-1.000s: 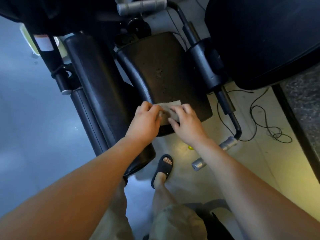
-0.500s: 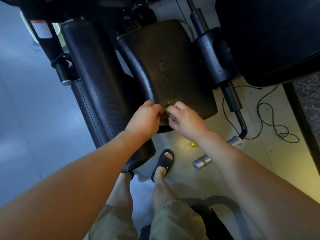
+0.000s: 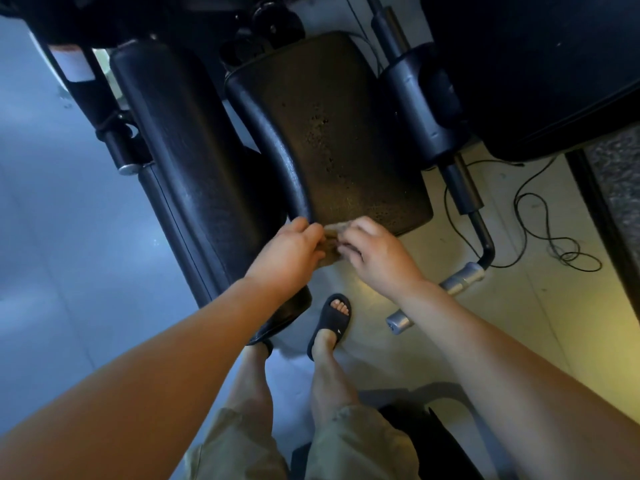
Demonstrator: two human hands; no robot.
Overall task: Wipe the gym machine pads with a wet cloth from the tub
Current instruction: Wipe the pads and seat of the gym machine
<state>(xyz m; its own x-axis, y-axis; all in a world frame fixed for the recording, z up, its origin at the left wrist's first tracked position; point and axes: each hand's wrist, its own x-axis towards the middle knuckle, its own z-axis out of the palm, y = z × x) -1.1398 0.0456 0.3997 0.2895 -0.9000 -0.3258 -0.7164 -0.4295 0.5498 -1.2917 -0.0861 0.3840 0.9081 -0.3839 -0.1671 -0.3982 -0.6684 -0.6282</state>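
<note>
Right, the cloth (image 3: 330, 242) is bunched small at the near edge of the middle pad (image 3: 346, 133), caught between both hands: left hand (image 3: 291, 252) pinching one side, right hand (image 3: 377, 251) curled round the other, fingers tucked in tight. Looks like they're gathering it into a wad, probably for a firmer wipe. The pad's top shows speckles, so there's work left. Long pad (image 3: 194, 150) sits alongside on the left, metal handle (image 3: 462, 277) and loose cable (image 3: 554, 237) off right

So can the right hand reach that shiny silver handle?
Probably yes. The silver handle sits just beside the right hand with nothing between them, though that hand is busy pinching the cloth.
</note>
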